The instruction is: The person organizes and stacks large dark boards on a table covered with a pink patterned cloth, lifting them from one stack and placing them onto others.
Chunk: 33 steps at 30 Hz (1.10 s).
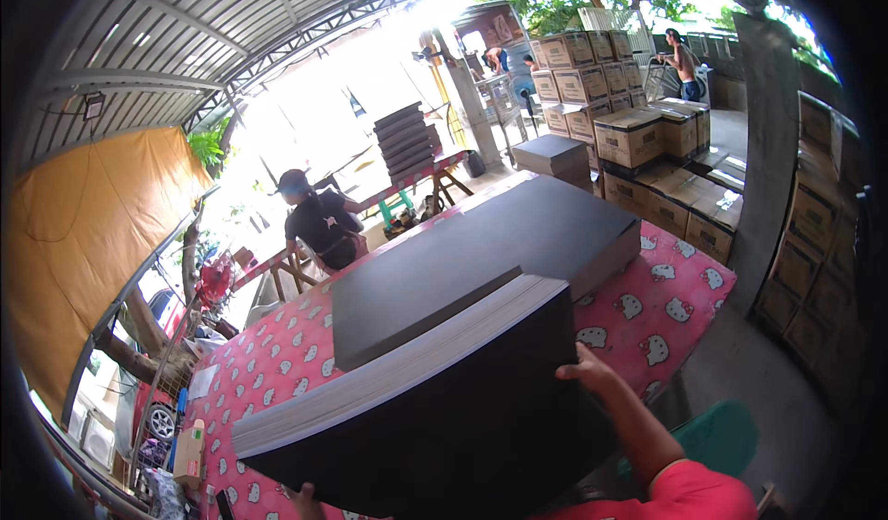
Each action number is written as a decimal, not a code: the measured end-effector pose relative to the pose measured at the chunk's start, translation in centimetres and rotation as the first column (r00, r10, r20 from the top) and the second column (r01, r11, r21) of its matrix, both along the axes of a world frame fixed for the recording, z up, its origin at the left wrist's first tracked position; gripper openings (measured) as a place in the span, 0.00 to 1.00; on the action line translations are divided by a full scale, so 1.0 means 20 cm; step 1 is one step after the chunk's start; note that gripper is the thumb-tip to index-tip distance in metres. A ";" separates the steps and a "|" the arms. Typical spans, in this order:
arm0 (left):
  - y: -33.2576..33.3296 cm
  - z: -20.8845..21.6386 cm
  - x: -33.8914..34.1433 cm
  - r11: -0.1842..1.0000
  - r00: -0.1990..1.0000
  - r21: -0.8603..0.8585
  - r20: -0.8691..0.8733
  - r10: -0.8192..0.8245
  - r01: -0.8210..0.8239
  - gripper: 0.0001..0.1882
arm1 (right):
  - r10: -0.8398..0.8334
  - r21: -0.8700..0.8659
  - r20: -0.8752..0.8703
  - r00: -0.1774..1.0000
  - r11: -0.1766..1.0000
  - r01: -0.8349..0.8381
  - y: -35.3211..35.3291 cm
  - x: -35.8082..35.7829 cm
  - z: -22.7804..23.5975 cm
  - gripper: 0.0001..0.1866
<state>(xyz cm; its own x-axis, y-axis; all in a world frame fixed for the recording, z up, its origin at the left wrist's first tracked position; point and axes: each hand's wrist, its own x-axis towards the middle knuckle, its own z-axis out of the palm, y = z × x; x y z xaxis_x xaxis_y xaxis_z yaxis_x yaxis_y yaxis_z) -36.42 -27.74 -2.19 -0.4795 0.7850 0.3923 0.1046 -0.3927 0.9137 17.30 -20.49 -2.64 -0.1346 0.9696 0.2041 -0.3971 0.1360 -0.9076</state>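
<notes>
A thick, wide stack of black sheets (pixel 462 409), its layered edges whitish, is tilted up in front of me at the near side of the table. My right hand (pixel 587 372) grips its right edge, with the thumb showing and the other fingers partly hidden. At the lower left corner my left hand (pixel 305 500) holds the stack from below; only a bit of that hand shows. Just beyond, a low dark grey stack of sheets (pixel 453 279) lies flat on the table, partly covered by the raised one.
A pink patterned cloth covers the table (pixel 287 353). A small cardboard box (pixel 190 453) sits at its left edge. Behind stand a grey-topped stack (pixel 552 154), piled cartons (pixel 629 141) and a person in black (pixel 319 224). A concrete post (pixel 766 150) and a green chair (pixel 717 437) are at right.
</notes>
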 end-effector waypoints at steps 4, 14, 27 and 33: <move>-0.03 -0.03 -0.03 0.982 0.977 -0.009 0.100 -0.186 0.188 0.43 | -0.026 -0.070 -0.007 1.000 0.997 0.025 -0.05 0.06 -0.04 0.44; -0.22 -0.36 -0.41 0.970 0.958 -0.046 0.172 -0.227 0.238 0.36 | -0.212 -0.061 0.093 0.973 0.974 0.218 -0.16 -0.02 -0.07 0.44; -0.23 -0.39 -0.49 0.981 0.997 -0.190 0.072 -0.013 0.027 0.32 | -0.116 -0.183 0.459 0.881 0.958 0.222 -0.22 0.00 -0.31 0.40; -0.28 -0.14 -0.12 0.995 0.969 -0.075 0.243 -0.051 0.071 0.31 | -0.269 -0.189 0.496 0.825 0.894 0.405 -0.14 0.11 -0.96 0.46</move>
<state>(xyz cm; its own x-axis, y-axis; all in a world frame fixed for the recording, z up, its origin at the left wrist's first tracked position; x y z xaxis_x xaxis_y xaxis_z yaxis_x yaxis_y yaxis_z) -38.89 -33.39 -5.00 -0.5019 0.8406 0.2036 -0.1444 -0.3135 0.9386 19.52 -23.20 -21.87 0.2018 0.9764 -0.0771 0.0840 -0.0957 -0.9919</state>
